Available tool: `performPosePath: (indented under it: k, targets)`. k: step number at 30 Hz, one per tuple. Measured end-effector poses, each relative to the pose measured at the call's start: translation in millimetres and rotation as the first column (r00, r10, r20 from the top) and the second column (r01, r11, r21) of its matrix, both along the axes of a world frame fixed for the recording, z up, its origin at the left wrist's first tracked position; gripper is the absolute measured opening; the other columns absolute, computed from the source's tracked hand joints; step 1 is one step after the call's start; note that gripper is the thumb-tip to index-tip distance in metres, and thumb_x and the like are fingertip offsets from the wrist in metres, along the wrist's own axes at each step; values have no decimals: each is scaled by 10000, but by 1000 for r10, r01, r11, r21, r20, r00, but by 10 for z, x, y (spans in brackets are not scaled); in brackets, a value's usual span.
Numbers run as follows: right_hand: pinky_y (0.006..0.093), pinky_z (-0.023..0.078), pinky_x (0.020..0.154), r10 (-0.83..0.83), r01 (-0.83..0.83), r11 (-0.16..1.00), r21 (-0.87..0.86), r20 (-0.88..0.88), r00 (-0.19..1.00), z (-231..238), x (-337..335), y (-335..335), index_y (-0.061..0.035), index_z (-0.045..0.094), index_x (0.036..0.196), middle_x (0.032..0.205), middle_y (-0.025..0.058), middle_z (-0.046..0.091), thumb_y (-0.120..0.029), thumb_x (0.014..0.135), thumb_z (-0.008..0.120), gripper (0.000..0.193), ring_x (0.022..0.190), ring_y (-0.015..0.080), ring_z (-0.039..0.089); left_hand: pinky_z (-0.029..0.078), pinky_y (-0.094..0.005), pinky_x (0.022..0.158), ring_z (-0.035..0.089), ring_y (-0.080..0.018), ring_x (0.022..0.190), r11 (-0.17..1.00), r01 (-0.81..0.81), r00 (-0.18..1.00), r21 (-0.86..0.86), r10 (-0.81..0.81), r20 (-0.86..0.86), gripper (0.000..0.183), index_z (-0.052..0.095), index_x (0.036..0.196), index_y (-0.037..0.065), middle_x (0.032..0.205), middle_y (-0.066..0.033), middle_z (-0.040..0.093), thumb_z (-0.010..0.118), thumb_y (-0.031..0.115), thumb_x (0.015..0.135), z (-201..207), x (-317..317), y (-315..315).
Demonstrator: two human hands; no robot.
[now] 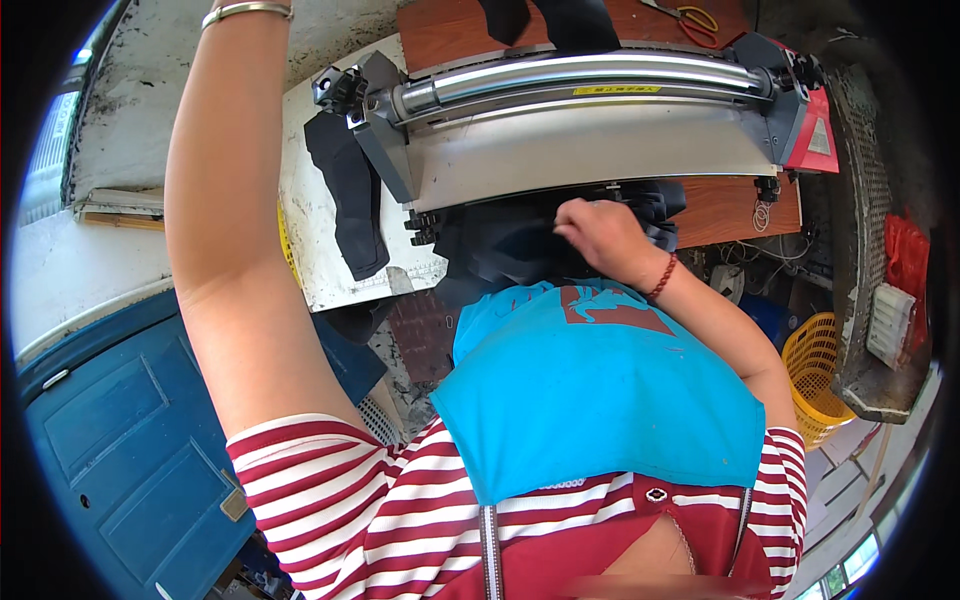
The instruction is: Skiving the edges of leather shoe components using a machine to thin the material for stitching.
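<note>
Black pile (495, 240), long axis left-to-right

Scissors (680, 14) with yellow and red handles lie on the brown wooden tabletop (740, 210), near the upper edge of the view. At far right, a red plastic bag (905, 250) sits beside a pale ridged block (890, 325), both at a worn grey ledge (863, 180). A yellow perforated basket (812, 370) stands just left of the ledge's lower end. Loose cables (790, 250) run near the tabletop's right side. At left, a blue panelled door (140, 410) shows; above it, thin slats (125, 218) lie against a stained wall (130, 100).
</note>
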State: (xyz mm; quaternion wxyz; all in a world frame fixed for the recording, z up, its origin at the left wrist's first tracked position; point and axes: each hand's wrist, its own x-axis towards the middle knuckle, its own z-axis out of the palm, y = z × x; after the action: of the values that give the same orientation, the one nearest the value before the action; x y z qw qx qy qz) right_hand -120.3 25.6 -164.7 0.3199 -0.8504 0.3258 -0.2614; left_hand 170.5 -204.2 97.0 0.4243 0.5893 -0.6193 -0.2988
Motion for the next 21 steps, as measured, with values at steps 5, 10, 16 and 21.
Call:
performPosePath:
  k: [5,10,16,21]
  targets:
    - [320,469,615,-346,240,881,409,206,915,564,-138,-279,-47,594,1088,746,99,643,-115,992,658,134,625,182,607,567,-289,508,660,-174,595,864,-107,967,-492,207,152,304,790,975,-37,821,-135,736,495,-64,905,21,155,-289]
    - [311,470,633,-412,349,800,489,24,911,568,-135,-650,-5,599,1096,757,85,655,-121,991,637,161,672,132,594,544,-395,639,653,-222,656,710,243,915,-661,58,399,182,778,880,-30,723,-83,705,604,15,905,-1298,-369,-176]
    - [359,504,671,-478,466,842,273,-24,878,459,-94,-984,-33,659,1020,827,115,700,-134,934,680,134,695,227,632,511,-360,720,652,-229,730,827,345,728,444,-535,430,358,755,832,-20,807,-167,727,638,315,881,-2042,-757,1]
    - [421,536,671,-528,485,842,-234,-178,830,428,-245,-865,-112,680,974,857,83,677,-150,883,735,113,755,312,658,484,-339,647,624,-179,673,764,279,854,582,-475,214,341,773,857,-8,756,-89,712,678,318,891,-2069,-735,-43]
